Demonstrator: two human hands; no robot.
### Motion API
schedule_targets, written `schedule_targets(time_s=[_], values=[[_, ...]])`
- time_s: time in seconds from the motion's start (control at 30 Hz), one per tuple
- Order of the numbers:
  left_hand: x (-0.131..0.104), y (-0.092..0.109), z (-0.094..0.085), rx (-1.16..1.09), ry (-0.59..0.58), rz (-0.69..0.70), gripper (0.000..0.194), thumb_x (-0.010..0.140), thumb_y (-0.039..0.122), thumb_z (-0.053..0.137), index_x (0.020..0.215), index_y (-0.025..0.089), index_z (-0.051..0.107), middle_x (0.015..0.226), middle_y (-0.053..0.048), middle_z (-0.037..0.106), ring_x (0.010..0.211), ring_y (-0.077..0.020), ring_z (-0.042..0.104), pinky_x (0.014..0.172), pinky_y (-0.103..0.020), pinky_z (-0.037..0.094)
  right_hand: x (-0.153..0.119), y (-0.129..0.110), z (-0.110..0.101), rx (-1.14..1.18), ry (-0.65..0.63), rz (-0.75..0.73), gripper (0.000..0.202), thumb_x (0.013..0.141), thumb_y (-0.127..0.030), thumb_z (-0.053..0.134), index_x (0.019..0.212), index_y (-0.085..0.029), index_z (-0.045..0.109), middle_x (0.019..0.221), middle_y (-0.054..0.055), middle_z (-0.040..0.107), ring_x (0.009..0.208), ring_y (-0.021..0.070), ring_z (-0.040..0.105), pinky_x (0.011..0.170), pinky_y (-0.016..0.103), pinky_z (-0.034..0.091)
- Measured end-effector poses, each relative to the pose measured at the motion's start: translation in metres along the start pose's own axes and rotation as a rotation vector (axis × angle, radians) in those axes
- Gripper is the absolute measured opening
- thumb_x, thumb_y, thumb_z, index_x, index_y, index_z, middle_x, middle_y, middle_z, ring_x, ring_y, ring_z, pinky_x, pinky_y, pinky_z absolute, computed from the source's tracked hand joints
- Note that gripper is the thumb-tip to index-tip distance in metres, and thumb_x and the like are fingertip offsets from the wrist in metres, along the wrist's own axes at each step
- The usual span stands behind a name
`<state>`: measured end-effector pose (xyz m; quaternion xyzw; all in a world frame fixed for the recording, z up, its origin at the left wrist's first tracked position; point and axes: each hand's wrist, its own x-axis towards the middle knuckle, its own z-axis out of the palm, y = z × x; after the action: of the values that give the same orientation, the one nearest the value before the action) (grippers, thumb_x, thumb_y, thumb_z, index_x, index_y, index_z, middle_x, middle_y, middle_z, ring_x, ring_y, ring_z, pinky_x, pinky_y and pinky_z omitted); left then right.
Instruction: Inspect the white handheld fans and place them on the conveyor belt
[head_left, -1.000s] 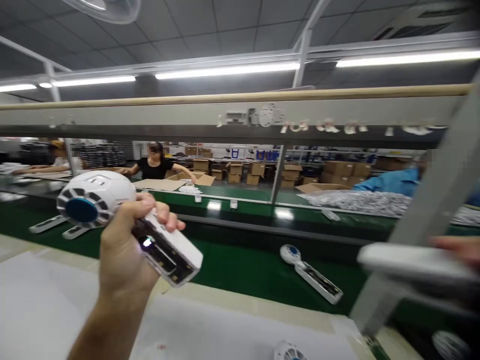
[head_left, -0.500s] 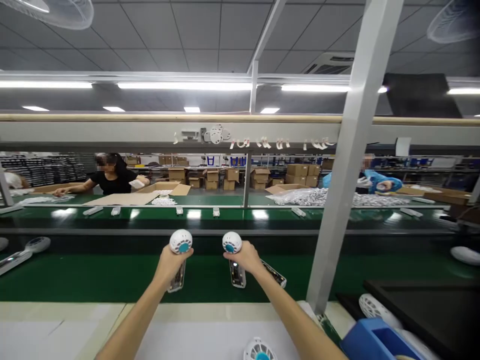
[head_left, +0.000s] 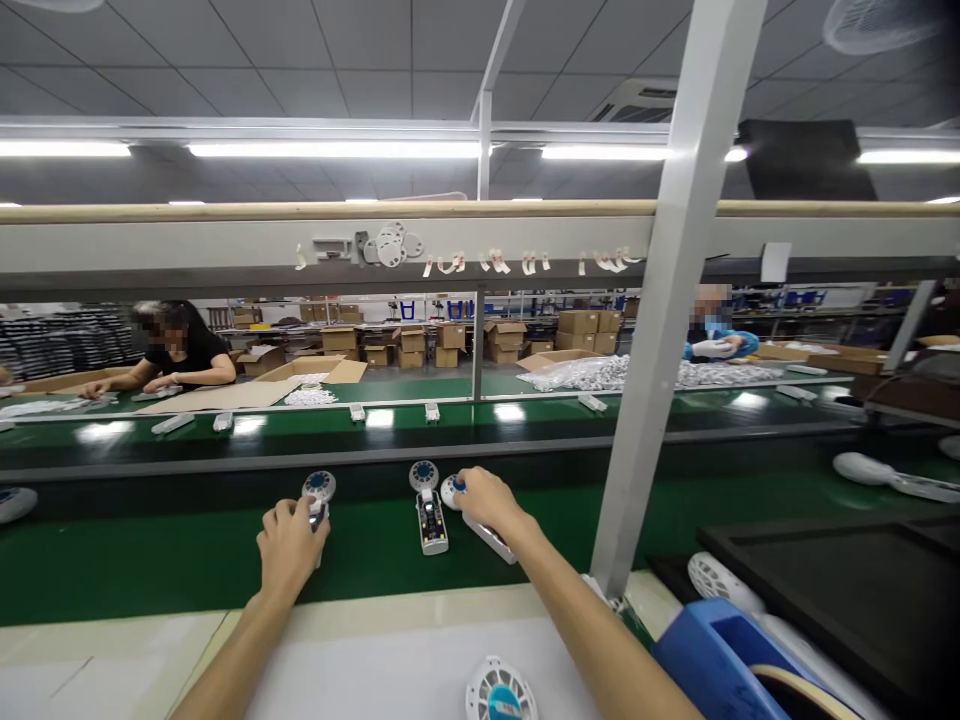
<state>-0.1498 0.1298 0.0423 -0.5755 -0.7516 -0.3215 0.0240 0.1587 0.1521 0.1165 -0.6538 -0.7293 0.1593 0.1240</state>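
My left hand (head_left: 291, 545) is closed around the handle of a white handheld fan (head_left: 319, 487), whose round head points away from me. Fingers of my right hand (head_left: 489, 497) grip the head of a second handheld fan (head_left: 491, 540), which lies slanted on the green conveyor belt (head_left: 375, 570) with its handle passing under my wrist. Between my hands, apart from both, rests another handheld fan (head_left: 432, 522) with its handle opened and a dark circuit board showing. On the white work surface (head_left: 375, 660) nearest me sits a round white fan part (head_left: 501, 690) with a blue centre.
A slanted metal post (head_left: 660, 300) rises right of my right arm. Beside it are a blue tape dispenser (head_left: 720, 650) and a dark tray (head_left: 840, 590). More fans lie on the belt at both sides. Across a second belt, two people work near cardboard and piled white parts (head_left: 585, 373).
My right hand has let go of the middle fan, now lying on the belt, and taken hold of the slanted one. My left hand has moved left and lowered its fan. The view has shifted.
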Motion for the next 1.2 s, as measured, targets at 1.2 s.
schedule_targets(time_s=[1.2], values=[[-0.05, 0.055, 0.024, -0.175, 0.166, 0.535, 0.028, 0.09, 0.007, 0.042, 0.108, 0.019, 0.059, 0.11, -0.01, 0.06, 0.111, -0.0276, 0.053, 0.093, -0.044, 0.047, -0.084, -0.074, -0.054, 1.388, -0.033, -0.493, 0.055, 0.079, -0.018, 0.059, 0.13, -0.024, 0.04, 0.111, 0.004, 0.065, 0.083, 0.0201, 0.073, 0.074, 0.041, 0.064]])
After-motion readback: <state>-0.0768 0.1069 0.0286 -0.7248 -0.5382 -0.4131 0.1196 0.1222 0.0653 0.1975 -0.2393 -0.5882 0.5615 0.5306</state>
